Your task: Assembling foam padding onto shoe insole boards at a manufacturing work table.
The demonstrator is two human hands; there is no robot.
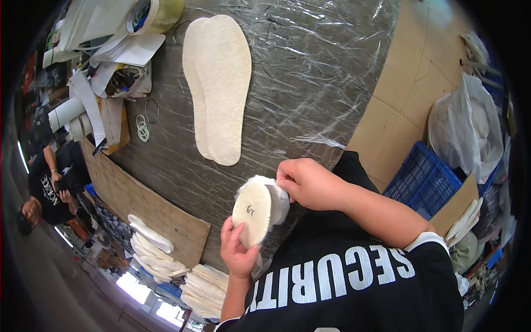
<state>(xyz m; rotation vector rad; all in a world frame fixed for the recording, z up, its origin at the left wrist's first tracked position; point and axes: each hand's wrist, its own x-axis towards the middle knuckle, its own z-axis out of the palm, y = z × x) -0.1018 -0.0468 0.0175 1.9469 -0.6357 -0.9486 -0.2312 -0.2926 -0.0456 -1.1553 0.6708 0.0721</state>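
My left hand (239, 252) grips a fleecy insole (253, 213) near the table's front edge, thumb on its flat cream face, which bears a small handwritten mark. White fluff sticks out around the insole's far rim. A second layer shows behind it; whether that is another insole, I cannot tell. At that far right rim my right hand (307, 181) is closed, thumb and fingertips pinching the fluffy edge. Beyond both hands, two long cream insoles (225, 88) lie overlapping on the table, apart from my fingers.
Dark, wrinkled plastic film covers the table (310, 72). Rubber bands (142, 130) and paper scraps (133, 50) lie to the left, beside a tape roll (141, 14). Stacked insoles (152, 249) sit lower left. A blue crate (423, 174) stands right. Another person (55, 182) is far left.
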